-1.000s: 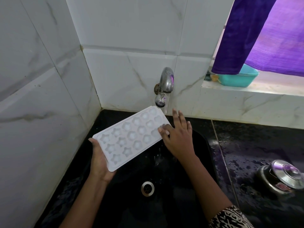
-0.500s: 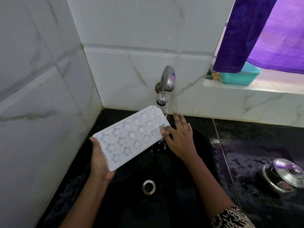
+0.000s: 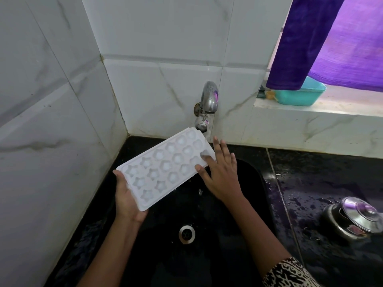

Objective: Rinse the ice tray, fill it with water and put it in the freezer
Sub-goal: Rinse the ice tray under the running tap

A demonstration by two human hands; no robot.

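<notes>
Still Under the Tap: Ice Tray Held Over the Sink

Plainly, the white ice tray (image 3: 165, 166) was above the left half of the black sink (image 3: 260, 179), held in the air with its moulded cells facing up. It ran on a slant across the view. Its near short end lay in the left hand (image 3: 126, 201) and its far end reached just below the spout of the steel tap (image 3: 207, 104). The cells looked star-shaped at the near end and rounder toward the tap.

The left hand gripped the near end, with the thumb lying along the rim and the palm and fingers cupped beneath. The right hand (image 3: 221, 172) was spread wide and clasped nothing. Its straight fingers (image 3: 207, 157) touched the tray's far right corner, and the thumb rested against the long edge. A pale streak of water showed just under the spout beside that corner, and a few drops hung below the tray.

Below, the round metal drain (image 3: 187, 234) sat in the sink floor between the two forearms. A patterned sleeve (image 3: 290, 272) covered the right arm near the bottom edge. To the right, the dark countertop (image 3: 310, 172) was beaded with water and bore a steel pot (image 3: 356, 220) with its lid on. A teal tub (image 3: 300, 96) stood on the pale window ledge (image 3: 310, 114), partly behind a purple curtain (image 3: 310, 38). White marbled tiles (image 3: 145, 38) lined the corner walls.
</notes>
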